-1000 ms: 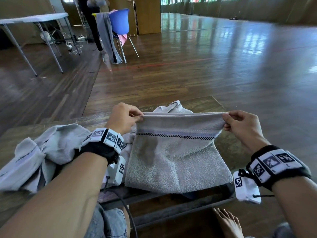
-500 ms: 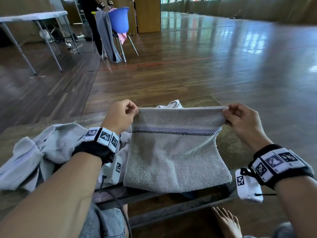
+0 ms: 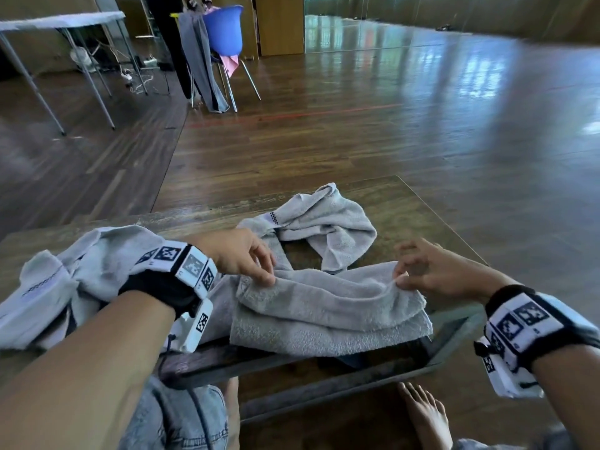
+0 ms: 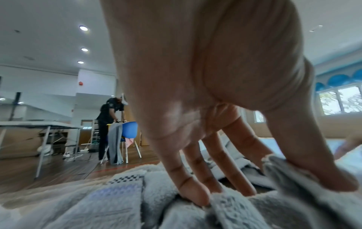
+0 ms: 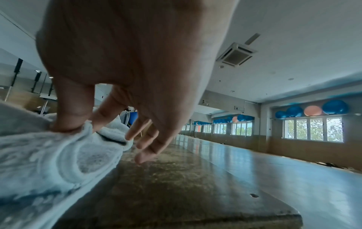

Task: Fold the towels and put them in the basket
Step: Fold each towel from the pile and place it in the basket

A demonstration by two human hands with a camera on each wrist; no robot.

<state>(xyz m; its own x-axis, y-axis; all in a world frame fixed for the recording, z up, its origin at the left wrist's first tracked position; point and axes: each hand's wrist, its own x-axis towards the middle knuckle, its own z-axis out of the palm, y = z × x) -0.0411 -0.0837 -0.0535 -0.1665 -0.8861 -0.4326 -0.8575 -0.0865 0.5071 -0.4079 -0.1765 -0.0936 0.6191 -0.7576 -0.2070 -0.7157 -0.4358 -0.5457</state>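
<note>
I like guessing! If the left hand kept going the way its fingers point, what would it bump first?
Probably the gray towel right under it. The left hand points down, its fingers already pinching that towel's folded edge, with the wooden table beneath.

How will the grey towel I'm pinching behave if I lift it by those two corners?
The grey towel will probably sag between the left hand and right hand, since it already lies in soft folds. Its fluffy pile looks grippy, not slippery. It likely weighs little.
</note>
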